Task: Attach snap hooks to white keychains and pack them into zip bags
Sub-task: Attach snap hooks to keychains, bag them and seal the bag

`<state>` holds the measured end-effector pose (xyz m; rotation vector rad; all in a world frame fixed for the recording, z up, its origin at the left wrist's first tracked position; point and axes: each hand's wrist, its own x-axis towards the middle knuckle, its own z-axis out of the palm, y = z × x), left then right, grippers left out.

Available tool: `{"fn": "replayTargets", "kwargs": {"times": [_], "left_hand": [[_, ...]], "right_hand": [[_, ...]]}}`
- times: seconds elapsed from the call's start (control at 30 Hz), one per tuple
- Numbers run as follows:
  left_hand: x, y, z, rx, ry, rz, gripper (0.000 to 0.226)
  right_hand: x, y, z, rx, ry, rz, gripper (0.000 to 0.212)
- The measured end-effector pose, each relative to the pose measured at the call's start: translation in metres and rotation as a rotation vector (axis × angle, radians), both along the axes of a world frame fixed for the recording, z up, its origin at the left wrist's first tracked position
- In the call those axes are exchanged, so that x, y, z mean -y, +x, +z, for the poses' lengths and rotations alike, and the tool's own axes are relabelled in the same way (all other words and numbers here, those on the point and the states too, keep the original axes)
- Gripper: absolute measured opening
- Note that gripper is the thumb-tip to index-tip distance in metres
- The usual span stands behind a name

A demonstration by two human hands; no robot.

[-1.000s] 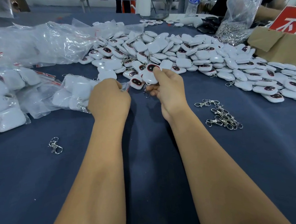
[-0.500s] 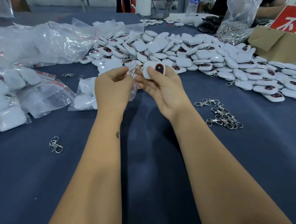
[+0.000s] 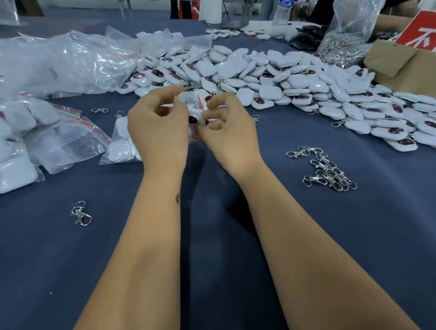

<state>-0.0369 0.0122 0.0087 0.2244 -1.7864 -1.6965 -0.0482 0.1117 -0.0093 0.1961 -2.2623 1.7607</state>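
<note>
My left hand (image 3: 158, 125) and my right hand (image 3: 228, 128) meet above the blue table (image 3: 216, 241), both pinching a small clear zip bag (image 3: 195, 102) with a red strip. Inside the bag shows a white keychain (image 3: 193, 118) with a dark oval. A big heap of white keychains (image 3: 270, 77) lies just behind the hands and curves off to the right. Several loose snap hooks (image 3: 325, 169) lie to the right of my right wrist. One snap hook (image 3: 81, 214) lies alone at the left.
Filled zip bags (image 3: 19, 141) pile up at the left, with crumpled clear plastic (image 3: 52, 60) behind them. At the far right stand a cardboard box (image 3: 410, 69) and a plastic bag of metal hooks (image 3: 344, 42). A water bottle (image 3: 285, 2) stands at the back.
The right hand held a bare keychain up a second ago; now that keychain sits in a zip bag which both hands pinch. The hands moved slightly nearer.
</note>
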Motion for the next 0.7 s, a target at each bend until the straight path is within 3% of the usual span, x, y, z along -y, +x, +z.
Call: {"fn": "replayTargets", "kwargs": {"times": [0.13,0.27,0.37,0.47,0.57,0.7], "left_hand": [[0.001,0.003,0.002,-0.040,0.000,0.037,0.029],[-0.002,0.006,0.004,-0.042,-0.024,0.045,0.030],[-0.002,0.006,0.004,-0.038,-0.066,0.067,0.030],[-0.007,0.005,0.000,0.073,-0.199,-0.043,0.027],[-0.012,0.003,-0.008,0.263,-0.348,-0.136,0.025],[-0.013,0.002,-0.015,0.356,-0.641,-0.021,0.025]], "right_hand": [[-0.001,-0.002,-0.001,-0.051,0.056,-0.003,0.009],[0.003,-0.002,-0.004,-0.093,0.262,-0.038,0.012],[-0.001,-0.002,-0.004,0.006,0.245,-0.032,0.016],[-0.004,-0.001,-0.001,0.076,0.223,0.047,0.012],[-0.005,-0.001,0.001,0.089,0.131,-0.002,0.012],[-0.008,0.001,0.002,0.106,0.082,-0.089,0.014]]}}
